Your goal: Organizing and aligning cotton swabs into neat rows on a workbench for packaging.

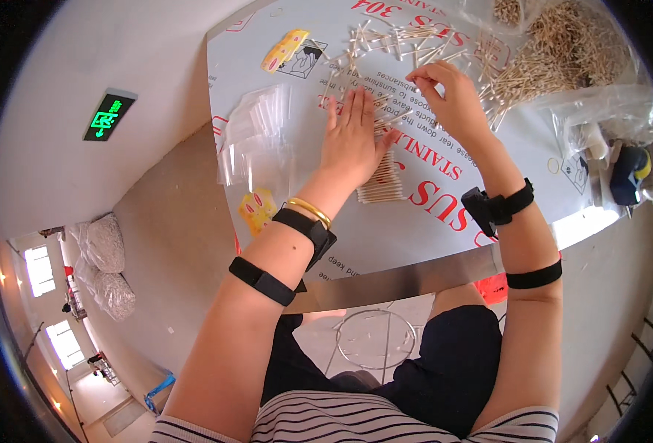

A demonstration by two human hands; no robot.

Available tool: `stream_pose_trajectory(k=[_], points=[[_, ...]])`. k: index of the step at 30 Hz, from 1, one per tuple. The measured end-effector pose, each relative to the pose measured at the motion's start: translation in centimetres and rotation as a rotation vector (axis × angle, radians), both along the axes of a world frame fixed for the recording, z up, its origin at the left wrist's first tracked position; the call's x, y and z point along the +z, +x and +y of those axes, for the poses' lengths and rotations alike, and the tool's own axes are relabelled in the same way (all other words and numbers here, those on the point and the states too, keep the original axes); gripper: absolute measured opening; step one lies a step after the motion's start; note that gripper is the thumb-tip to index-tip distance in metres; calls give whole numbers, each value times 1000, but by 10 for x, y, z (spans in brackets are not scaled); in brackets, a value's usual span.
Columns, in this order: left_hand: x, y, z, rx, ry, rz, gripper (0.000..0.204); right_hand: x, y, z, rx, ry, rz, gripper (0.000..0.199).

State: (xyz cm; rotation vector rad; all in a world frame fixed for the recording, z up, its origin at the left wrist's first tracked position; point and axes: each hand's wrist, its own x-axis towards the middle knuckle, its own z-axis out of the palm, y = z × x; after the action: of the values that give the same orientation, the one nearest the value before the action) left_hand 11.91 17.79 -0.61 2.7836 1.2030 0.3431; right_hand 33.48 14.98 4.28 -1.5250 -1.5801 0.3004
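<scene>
Resting over a row of cotton swabs (382,188) on the tabletop (341,244), the left hand (350,144) has its thumb spread from its fingers; near the loose swabs (515,83), the right hand (452,96) bends its fingers, and I can't tell whether they pinch one.
</scene>
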Motion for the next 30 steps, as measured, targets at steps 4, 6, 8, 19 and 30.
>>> stream_pose_trajectory(k=[4,6,8,19,30], points=[[-2,-2,-9,-39,32,-6,85,-7,5,-18,47,-130,-81,19],[-2,-6,-12,-63,19,-11,84,-18,-6,-28,84,-47,-50,27],[1,-14,-15,-81,10,-11,83,-22,-18,-34,155,-99,6,36],[10,-28,-40,-142,-43,-10,82,-35,-33,-35,144,-217,596,46],[7,-35,-44,117,-483,-703,87,-56,-63,-35,171,-137,640,53]])
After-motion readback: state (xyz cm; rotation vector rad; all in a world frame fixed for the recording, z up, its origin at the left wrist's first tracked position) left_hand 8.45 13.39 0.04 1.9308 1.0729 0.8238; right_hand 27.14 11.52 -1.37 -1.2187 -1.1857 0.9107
